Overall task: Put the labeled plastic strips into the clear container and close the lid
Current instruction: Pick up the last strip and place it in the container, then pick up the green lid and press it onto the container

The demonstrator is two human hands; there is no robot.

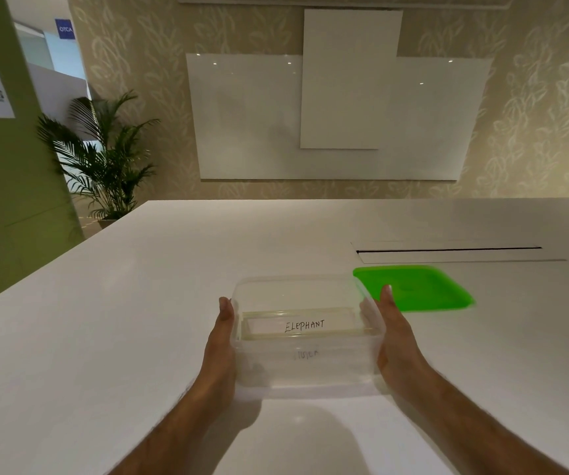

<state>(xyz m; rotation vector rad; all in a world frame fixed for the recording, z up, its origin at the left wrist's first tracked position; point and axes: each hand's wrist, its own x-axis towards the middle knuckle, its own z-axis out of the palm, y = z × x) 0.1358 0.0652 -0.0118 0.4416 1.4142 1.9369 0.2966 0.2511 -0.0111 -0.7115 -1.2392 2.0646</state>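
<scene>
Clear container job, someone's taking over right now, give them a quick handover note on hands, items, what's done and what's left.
Left hand and right hand hold the sides of the clear container on the white table.
Inside: a strip labeled ELEPHANT; a second strip seems to lie below it, its writing unreadable.
Green lid lies off, beside the container's far right corner.
Done: strips appear loaded. Left: fit the lid and press it shut.

One clear container (305,337) is counted, lidless, on one white table (104,320). One green lid (420,286) is counted beside it. Inside the container, one strip labeled ELEPHANT (301,325) is legible; further strips lie beneath, their number not to be told. Two hands are counted: left hand (219,347), right hand (396,341). One potted palm (104,159) is listed. Two white wall panels (248,118) are listed, overlapping.
</scene>
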